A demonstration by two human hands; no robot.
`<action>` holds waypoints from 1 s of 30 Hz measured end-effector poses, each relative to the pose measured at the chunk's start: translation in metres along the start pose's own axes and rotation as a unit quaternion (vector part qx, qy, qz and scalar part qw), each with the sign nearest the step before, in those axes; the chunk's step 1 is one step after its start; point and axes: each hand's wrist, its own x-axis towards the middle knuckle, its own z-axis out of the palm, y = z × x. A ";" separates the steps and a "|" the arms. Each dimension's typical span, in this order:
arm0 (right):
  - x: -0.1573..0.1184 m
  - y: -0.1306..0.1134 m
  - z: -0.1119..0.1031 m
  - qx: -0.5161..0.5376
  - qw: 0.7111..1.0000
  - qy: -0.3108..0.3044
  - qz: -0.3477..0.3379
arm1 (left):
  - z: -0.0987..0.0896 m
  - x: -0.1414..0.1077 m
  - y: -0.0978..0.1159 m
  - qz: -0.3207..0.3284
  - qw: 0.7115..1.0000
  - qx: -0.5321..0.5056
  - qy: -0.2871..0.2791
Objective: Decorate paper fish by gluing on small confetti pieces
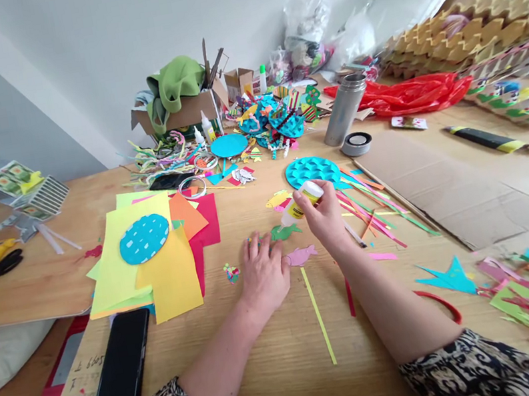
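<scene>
Green paper fish [286,231] cut out but looks unattached, my right hand [324,216] gripping the tipped glue bottle [295,209], left hand [264,271] flat on the desk [278,371].

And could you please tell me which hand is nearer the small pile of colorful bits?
Left. The left hand rests on the table just right of the colorful bits; the right hand, holding the glue bottle, is farther right.
</scene>
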 end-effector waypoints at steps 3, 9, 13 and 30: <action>-0.002 0.003 0.000 -0.017 1.000 -0.019 0.002 | 0.000 0.000 0.000 0.003 1.000 0.000 -0.001; -0.001 0.011 -0.005 -0.145 0.985 -0.065 -0.073 | 0.002 0.000 -0.001 0.004 1.000 0.007 0.004; 0.000 0.016 -0.007 -0.244 0.957 -0.103 -0.115 | 0.002 0.000 -0.001 0.002 1.000 0.019 0.002; -0.004 0.009 -0.004 -0.277 0.941 -0.112 -0.156 | 0.003 -0.001 -0.002 0.002 1.000 0.026 -0.003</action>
